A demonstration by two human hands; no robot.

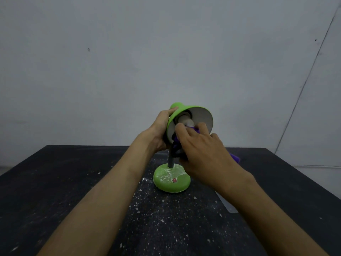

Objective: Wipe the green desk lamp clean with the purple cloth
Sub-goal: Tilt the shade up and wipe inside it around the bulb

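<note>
The green desk lamp stands mid-table on its round base (171,180), which is dusted with white powder and has a small red sticker. Its shade (202,116) is tilted so the white inside and the bulb (188,121) face me. My left hand (162,130) grips the back of the shade. My right hand (201,150) holds the purple cloth (195,129) bunched in its fingers and presses it inside the shade beside the bulb. A tail of the cloth hangs out behind my right wrist. The lamp's dark neck is mostly hidden by my hands.
The black table (55,182) is strewn with white powder and crumbs, thickest in front of the base. A pale flat strip (227,206) lies on the table under my right forearm. A plain grey wall stands behind, with a corner at the right.
</note>
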